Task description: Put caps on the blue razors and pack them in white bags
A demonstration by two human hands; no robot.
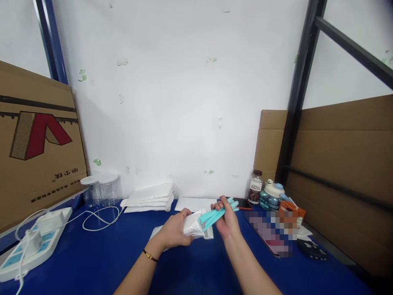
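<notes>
My left hand [175,229] is closed around a white, crinkled plastic bag [194,224] above the middle of the blue table. A bundle of several thin turquoise sticks [215,216] lies across the fingers of my right hand [226,219], which are wrapped round them. The sticks' lower left ends touch the mouth of the bag; whether they reach inside I cannot tell. Behind my left hand, part of a flat white thing [156,232] rests on the table, mostly hidden.
At the back stand a stack of white packets [150,197], a white sheet [195,203] and clear lidded jars [108,190]. A power strip [39,241] with cables lies left. On the right are a phone [267,235], a brown-capped bottle [255,187], a blue bottle [272,196] and an orange box [291,213].
</notes>
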